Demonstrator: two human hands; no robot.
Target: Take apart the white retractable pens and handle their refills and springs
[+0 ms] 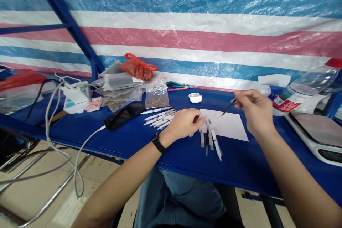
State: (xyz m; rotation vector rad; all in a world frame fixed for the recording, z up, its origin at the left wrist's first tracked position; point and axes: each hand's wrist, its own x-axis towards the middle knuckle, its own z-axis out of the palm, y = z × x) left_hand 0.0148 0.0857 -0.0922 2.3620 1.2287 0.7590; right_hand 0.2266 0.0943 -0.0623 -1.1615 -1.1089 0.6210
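A black band (159, 144) circles the left wrist (167, 138), just behind the left hand (188, 123), plain strap, small dark rounded face on top! Bare forearms (291, 174) on both sides, and down below, blue-grey trousers (184, 199), creased in soft folds!

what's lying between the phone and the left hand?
Head view: a fanned group of white pens on the blue table, between the black phone and the left hand.

matt rectangular white paper sheet (233, 124), glossy blue-white-red striped plastic sheeting (187, 1), crinkled red plastic bag (138, 68), smooth blue desk (127, 140)
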